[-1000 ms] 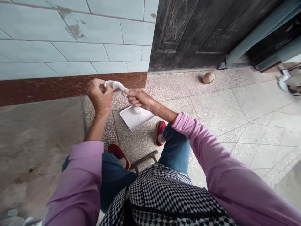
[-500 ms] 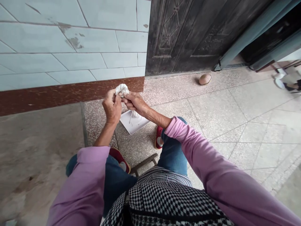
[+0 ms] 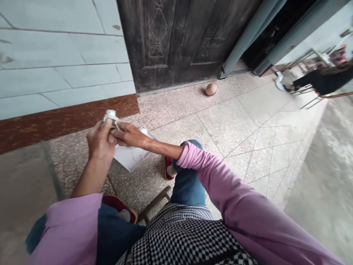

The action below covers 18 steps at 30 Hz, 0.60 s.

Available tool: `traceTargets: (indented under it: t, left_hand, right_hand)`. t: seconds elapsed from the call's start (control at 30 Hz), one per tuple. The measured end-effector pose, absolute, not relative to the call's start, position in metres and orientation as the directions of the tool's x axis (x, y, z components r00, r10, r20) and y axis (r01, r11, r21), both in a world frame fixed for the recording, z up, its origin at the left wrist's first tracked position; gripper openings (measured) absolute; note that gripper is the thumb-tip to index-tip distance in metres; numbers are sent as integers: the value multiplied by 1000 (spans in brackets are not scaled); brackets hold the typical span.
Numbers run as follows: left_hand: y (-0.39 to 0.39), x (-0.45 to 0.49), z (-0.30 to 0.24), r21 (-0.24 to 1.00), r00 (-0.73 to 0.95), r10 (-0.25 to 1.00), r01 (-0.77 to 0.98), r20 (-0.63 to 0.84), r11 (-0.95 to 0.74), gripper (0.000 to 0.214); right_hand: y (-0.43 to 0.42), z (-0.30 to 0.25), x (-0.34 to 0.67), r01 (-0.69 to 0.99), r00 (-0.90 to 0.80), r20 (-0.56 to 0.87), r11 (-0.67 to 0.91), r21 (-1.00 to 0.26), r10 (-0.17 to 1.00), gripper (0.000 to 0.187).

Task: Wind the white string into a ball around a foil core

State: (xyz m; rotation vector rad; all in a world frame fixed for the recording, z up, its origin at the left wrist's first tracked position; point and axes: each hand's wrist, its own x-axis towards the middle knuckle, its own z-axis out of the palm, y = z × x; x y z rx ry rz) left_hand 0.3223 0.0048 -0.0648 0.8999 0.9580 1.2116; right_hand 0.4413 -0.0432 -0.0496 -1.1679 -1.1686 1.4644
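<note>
Both hands are raised in front of me over the floor, working at one small white ruffled loop (image 3: 110,114) that looks like coiled cord or cloth. My left hand (image 3: 99,141) is closed around it from the left, thumb up. From the right, my right hand (image 3: 131,134) pinches its lower edge, with a white strand near the fingertips. The hands nearly touch, and their fingers hide the loop's lower part. Below lies a shallow white tray (image 3: 129,159), partly covered by my right hand and forearm. A bit of white material (image 3: 143,130) shows at its far side.
A tiled wall (image 3: 66,48) and a dark door (image 3: 176,44) stand ahead. A round pinkish object (image 3: 211,89) rests on the floor by the door. Between my feet is a dark bar-like frame (image 3: 154,204). At far right a person (image 3: 325,79) sits on a chair.
My view has swung right, so wall, door and tray appear further left. The loop has turned and looks narrower, more edge-on. Both hands stay closed on it.
</note>
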Motion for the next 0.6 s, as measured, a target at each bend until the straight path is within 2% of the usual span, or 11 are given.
traceTargets:
  t: [0.07, 0.13, 0.23, 0.33, 0.43, 0.53, 0.6]
  left_hand:
    - [12, 324, -58, 937, 67, 990, -321, -122, 137, 42]
    - [20, 326, -51, 950, -49, 990, -291, -132, 112, 34]
    - [29, 329, -44, 982, -157, 984, -183, -84, 55, 29]
    - [22, 331, -42, 999, 26, 1000, -50, 0, 2, 40]
    - [4, 331, -40, 1000, 201, 979, 6, -14, 13, 48]
    - [-10, 330, -35, 987, 246, 965, -105, -95, 124, 44]
    - [-13, 328, -31, 957, 270, 952, -204, -146, 205, 46]
  right_hand:
    - [-44, -48, 445, -135, -128, -221, -238, -962, 967, 36]
    - [-45, -41, 454, -167, -110, -271, -287, -943, 956, 35]
    - [-42, -29, 479, -143, -15, -204, -204, -969, 979, 43]
    - [-35, -22, 507, -6, 62, -77, -77, -997, 995, 45]
    - [-31, -21, 521, 131, -40, -45, -39, -991, 998, 39]
    - [-29, -19, 517, 137, -69, -41, -31, -990, 997, 28]
    - [-27, -15, 510, 84, -37, -61, -58, -995, 997, 27]
